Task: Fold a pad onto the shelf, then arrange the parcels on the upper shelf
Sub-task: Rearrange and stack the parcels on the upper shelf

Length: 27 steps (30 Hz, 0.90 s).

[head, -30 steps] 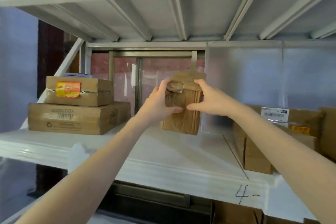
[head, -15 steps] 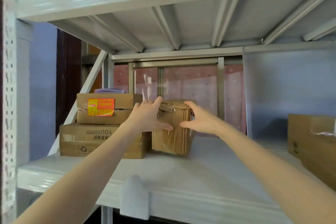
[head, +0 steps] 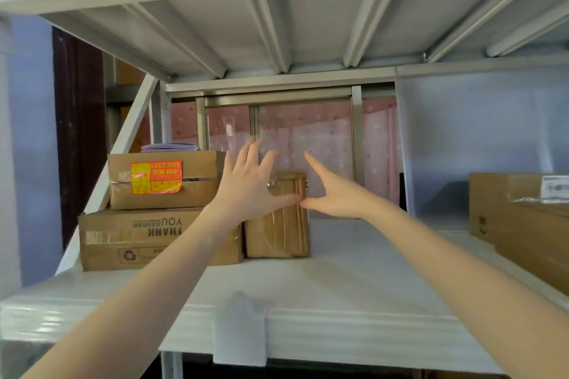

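Small taped parcel (head: 277, 218) stands upright at frame centre on the white shelf (head: 354, 280), touching the stacked boxes (head: 160, 218). Left hand (head: 249, 191) and right hand (head: 335, 194): fingers spread, holding nothing. Parcel looks light, stiff, tape slick; best gripped by its sides.

Single head view, worn at shelf height, facing forward and slightly up into shelf bay (head: 354, 283). Underside of upper shelf (head: 308, 24) fills top. Close range: both forearms enter from bottom edge. Wide-angle, edges bowed. No second view.
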Each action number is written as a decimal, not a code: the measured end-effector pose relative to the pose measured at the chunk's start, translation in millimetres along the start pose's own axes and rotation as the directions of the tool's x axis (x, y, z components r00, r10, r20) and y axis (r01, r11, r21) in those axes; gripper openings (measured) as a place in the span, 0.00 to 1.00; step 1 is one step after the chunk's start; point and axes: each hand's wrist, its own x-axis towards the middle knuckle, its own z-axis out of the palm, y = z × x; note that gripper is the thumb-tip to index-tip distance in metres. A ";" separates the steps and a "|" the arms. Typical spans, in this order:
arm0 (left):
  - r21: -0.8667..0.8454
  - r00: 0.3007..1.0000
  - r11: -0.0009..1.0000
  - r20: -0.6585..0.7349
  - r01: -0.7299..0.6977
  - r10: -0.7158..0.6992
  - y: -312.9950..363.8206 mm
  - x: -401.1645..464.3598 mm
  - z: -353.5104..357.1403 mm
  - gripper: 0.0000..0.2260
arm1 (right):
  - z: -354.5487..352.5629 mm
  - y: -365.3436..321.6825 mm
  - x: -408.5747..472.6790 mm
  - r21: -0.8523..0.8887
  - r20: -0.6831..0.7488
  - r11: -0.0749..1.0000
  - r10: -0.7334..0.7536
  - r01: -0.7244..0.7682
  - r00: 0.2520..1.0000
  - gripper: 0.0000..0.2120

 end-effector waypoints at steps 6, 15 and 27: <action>-0.130 0.992 0.984 -0.023 -0.123 0.121 67.5 20.5 -11.8 0.41 | -64.4 32.5 -35.1 -0.214 -0.161 0.977 -0.018 -0.018 0.987 0.39; -0.319 0.972 0.919 -0.042 -0.233 0.232 216.2 72.1 -6.0 0.39 | -188.6 120.7 -115.0 -0.367 -0.259 0.915 0.070 -0.165 0.963 0.35; -0.429 0.899 0.892 0.321 -0.142 0.298 344.2 134.8 53.6 0.38 | -272.9 264.1 -162.2 -0.468 -0.197 0.843 0.192 -0.264 0.961 0.36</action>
